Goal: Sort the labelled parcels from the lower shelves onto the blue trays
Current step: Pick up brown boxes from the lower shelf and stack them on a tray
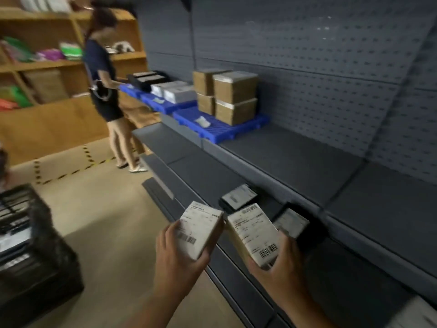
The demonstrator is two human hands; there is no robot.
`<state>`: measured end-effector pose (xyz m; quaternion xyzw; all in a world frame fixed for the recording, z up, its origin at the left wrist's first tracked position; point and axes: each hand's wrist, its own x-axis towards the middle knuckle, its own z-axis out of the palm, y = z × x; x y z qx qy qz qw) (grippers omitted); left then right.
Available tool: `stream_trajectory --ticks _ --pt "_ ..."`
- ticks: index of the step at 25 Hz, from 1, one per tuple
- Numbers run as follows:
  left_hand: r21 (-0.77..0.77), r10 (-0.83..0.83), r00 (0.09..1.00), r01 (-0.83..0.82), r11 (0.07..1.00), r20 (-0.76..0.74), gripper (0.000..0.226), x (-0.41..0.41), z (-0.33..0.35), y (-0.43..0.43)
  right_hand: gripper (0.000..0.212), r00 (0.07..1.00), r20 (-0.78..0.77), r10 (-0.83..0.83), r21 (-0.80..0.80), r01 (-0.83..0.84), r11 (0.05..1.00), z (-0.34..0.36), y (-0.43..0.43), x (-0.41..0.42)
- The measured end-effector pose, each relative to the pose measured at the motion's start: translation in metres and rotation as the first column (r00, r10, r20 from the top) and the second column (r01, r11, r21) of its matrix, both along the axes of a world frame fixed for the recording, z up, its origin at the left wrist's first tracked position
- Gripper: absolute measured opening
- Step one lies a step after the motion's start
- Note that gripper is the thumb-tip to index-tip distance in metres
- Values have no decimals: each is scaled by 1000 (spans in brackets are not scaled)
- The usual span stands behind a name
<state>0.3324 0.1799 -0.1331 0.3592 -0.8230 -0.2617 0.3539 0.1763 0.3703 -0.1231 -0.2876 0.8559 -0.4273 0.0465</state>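
Cardboard-brown sides show under the white labels of two boxes held up at six o'clock. The left hand (176, 254) grips the left box (201, 229), its fingers curled round the lower end. The right hand (281, 259) clamps the right box (254, 235) the same way. Their upper corners sit just beside each other; I cannot tell whether they touch.

Behind them, two black parcels (238, 197) (290, 221) lie on the lower shelf near its front edge. The grey shelf (295, 159) above, toward three o'clock, is bare right up to its lip.

At twelve o'clock the nearest blue tray (220, 131) carries stacked brown boxes (234, 98) at its back, with open ribbed surface in front. More blue trays (163, 106) run on toward eleven o'clock, where a person (104, 79) stands at the shelf edge. A black crate (30, 245) sits at eight o'clock, with bare floor (106, 209) between it and the shelving.
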Motion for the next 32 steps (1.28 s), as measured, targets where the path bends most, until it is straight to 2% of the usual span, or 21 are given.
stream_trajectory --ticks 3,7,11,13,16,20,25,28,32 --pt "-35 107 991 -111 993 -85 94 18 42 -68 103 994 -103 45 -51 -50 997 44 -75 5" --pt "-73 121 970 -139 988 -210 93 7 114 -147 104 980 -198 -6 -136 -22 991 127 -157 -6" --pt "-172 15 954 -69 983 -299 90 -47 203 -221 94 930 -348 -119 -117 83 990 228 -217 -54" --pt "-240 -47 940 -39 970 -339 88 -89 248 -251 99 883 -416 -217 -118 185 976 281 -241 -84" --pt "-259 -125 914 23 965 -385 89 -160 292 -291 113 812 -483 -329 -128 305 944 332 -271 -133" --pt "-250 -197 879 93 964 -434 91 -231 318 -338 120 788 -457 -413 -95 418 903 351 -306 -181" --pt "-299 -314 836 190 935 -451 100 -293 330 -378 109 764 -395 -510 -92 520 849 349 -347 -209" --pt "-296 -361 812 243 924 -459 94 -330 332 -400 101 705 -398 -587 -100 603 792 347 -374 -215" --pt "-236 -414 773 340 910 -481 86 -367 327 -426 102 579 -385 -718 -78 755 651 342 -405 -214"
